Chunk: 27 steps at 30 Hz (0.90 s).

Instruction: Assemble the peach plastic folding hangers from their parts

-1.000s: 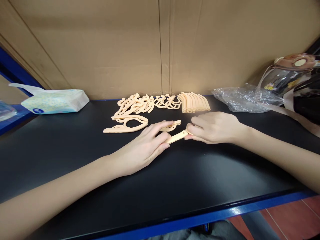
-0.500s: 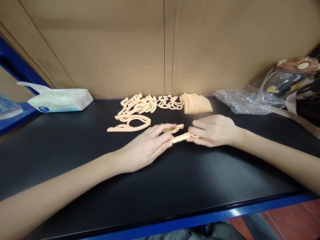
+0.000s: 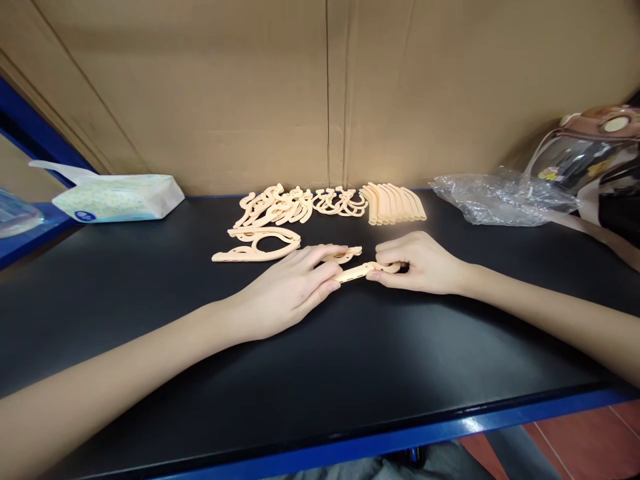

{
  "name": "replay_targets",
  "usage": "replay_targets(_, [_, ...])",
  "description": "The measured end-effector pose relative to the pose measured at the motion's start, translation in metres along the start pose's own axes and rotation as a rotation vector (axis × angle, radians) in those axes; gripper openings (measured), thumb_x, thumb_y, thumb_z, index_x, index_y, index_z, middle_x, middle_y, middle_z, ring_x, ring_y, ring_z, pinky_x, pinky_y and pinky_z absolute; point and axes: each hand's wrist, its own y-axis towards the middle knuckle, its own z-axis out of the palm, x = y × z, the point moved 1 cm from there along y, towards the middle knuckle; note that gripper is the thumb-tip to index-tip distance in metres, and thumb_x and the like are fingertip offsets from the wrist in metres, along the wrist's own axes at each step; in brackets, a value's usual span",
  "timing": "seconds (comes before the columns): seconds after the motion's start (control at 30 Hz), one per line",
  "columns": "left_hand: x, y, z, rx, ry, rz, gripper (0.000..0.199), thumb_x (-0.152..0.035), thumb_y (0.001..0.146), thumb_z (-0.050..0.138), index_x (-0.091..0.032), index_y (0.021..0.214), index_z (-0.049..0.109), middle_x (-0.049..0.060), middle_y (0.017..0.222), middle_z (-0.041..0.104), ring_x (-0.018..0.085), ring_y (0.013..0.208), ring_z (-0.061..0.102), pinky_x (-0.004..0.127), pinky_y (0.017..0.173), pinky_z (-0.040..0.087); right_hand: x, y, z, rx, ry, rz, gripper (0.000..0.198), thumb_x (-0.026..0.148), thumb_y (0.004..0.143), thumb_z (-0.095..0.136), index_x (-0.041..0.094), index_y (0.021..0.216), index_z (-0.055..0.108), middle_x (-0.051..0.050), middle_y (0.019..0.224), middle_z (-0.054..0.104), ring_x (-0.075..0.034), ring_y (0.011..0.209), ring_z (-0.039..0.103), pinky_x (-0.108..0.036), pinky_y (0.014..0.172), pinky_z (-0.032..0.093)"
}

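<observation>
A peach-coloured plastic folding clothes hanger lies between my two hands, low over the black table. My left hand grips its left part, with the thumb at the near edge and the fingers over the top. One folded arm shows past those fingertips. My right hand pinches the curved hook end on the right, thumb below and fingers curled above. Left of my left hand lie more folded hanger pieces, flat on the table. The hanger's left end is hidden under my left hand.
Along the back lie a pile of hanger arms, several hooks and a row of curved arms. A tissue pack sits at left. Clear plastic bag and a bottle stand at right. A cardboard wall rises behind.
My right hand's fingers have opened a little and shifted, so more of the hook end shows. My left hand keeps its grip, and the view has moved slightly.
</observation>
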Motion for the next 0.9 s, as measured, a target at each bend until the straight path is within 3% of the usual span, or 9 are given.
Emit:
replay_targets(0.4, [-0.0018, 0.0022, -0.0008, 0.008, 0.0, 0.003, 0.028, -0.027, 0.101, 0.03, -0.019, 0.11, 0.055, 0.008, 0.143, 0.042, 0.022, 0.13, 0.041, 0.04, 0.105, 0.035, 0.0018, 0.0001, 0.0028, -0.091, -0.085, -0.017, 0.042, 0.034, 0.085, 0.052, 0.018, 0.054, 0.028, 0.006, 0.052, 0.031, -0.006, 0.047, 0.024, -0.026, 0.048, 0.018])
replay_targets(0.9, [-0.0016, 0.001, -0.0001, 0.012, 0.006, -0.009, 0.028, -0.028, 0.102, 0.029, -0.02, 0.111, 0.054, 0.007, 0.143, 0.042, 0.021, 0.126, 0.043, 0.04, 0.105, 0.035, 0.0024, 0.0001, 0.0027, -0.064, -0.079, 0.01, 0.041, 0.033, 0.084, 0.051, 0.018, 0.054, 0.027, 0.006, 0.052, 0.03, -0.006, 0.047, 0.023, -0.026, 0.049, 0.019])
